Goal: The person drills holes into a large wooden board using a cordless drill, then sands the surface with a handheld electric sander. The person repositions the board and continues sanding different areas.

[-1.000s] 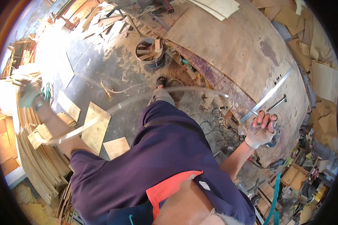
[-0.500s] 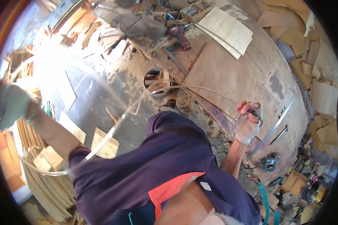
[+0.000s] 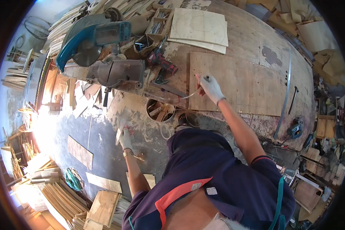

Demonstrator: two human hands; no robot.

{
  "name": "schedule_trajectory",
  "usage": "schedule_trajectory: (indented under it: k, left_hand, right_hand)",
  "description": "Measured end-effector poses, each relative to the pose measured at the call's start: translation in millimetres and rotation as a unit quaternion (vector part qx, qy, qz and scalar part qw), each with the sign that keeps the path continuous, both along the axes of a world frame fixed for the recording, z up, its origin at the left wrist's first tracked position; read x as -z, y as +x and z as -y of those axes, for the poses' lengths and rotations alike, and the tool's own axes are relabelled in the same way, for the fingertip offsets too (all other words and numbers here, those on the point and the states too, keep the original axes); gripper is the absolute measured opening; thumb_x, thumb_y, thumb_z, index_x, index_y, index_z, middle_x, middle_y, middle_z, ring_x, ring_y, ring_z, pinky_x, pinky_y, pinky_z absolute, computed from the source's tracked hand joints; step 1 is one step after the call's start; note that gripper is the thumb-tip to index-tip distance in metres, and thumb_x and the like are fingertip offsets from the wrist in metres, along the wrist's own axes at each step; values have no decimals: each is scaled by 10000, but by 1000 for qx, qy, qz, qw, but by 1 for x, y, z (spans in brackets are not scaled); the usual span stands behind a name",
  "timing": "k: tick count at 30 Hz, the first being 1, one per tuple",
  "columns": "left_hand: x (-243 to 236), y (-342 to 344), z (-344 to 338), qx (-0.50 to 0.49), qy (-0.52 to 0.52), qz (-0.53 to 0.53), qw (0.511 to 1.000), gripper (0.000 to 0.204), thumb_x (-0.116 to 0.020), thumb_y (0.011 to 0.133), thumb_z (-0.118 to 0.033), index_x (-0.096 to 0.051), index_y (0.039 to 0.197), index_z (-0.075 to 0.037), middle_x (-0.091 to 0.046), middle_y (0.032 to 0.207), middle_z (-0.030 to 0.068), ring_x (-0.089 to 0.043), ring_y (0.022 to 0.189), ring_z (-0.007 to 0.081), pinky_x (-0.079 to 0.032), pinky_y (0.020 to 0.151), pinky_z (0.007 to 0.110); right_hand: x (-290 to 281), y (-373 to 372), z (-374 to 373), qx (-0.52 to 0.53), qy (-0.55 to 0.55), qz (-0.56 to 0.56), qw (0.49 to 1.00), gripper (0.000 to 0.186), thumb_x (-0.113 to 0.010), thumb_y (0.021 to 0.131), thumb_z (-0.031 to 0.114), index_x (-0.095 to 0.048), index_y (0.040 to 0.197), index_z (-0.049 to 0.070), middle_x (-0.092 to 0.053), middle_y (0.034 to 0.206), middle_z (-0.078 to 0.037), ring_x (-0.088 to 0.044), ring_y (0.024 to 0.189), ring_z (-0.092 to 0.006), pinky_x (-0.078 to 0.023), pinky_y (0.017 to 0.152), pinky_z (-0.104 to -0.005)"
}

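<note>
My right hand (image 3: 210, 88), in a white knit glove, is closed above a plywood board on the workbench. A thin pale strip (image 3: 191, 94) runs from its fingers toward the bench's near edge. My left hand (image 3: 125, 138), also gloved and with a watch at the wrist, is held low over the floor on the left. Its fingers close on a pale flat strip, smeared by motion; whether this is the same strip cannot be made out. The plywood board (image 3: 237, 86) lies flat under my right hand. Near the left hand stands a round bin (image 3: 148, 111) of wood scraps.
On the bench are a teal mitre saw (image 3: 103, 34), a grey vise (image 3: 122, 73), a red-black cordless drill (image 3: 163, 61), pale plywood sheets (image 3: 199, 27), a long metal ruler (image 3: 283, 107) and a jigsaw (image 3: 296, 128). Bundled wood strips (image 3: 59, 199) and loose boards lie at lower left.
My left hand has come from the far left inward beside the bin. My right hand has swung left over the plywood. The long looped strip no longer arcs across my body; the view has shifted.
</note>
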State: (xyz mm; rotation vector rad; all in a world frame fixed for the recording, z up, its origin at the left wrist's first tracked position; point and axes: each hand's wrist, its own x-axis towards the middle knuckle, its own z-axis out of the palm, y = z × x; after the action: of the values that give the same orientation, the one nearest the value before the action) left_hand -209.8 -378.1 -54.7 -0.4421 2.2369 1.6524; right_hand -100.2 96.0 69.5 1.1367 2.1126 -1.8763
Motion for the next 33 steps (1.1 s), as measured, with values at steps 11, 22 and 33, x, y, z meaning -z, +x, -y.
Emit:
schedule_trajectory:
  k: [11,22,33]
  left_hand:
    - [22,-4,13,97,-47,-141,984,208,-590,1037,-174,-681,1014,11,-682,834,18,-575,746,119,-466,679,309]
    - [9,91,-31,-100,10,-160,982,223,-624,1037,-185,-632,1185,-18,-618,862,15,-513,742,108,-438,674,298]
    - [-2,109,-50,23,-108,-150,983,232,-640,1017,-198,-714,987,20,-517,693,-10,-406,629,88,-370,582,282]
  right_hand:
    - [49,-121,11,-33,303,-106,946,714,-705,927,425,-474,1412,-45,-648,1305,-239,-668,1131,-361,-527,961,-465]
    - [73,-210,53,-243,407,51,879,558,-698,897,346,-536,1340,48,-584,1310,-240,-583,1218,-417,-500,1018,-505]
    - [96,-248,-13,-275,356,72,890,461,-770,725,368,-771,1076,69,-750,1110,-192,-720,1044,-372,-589,839,-472]
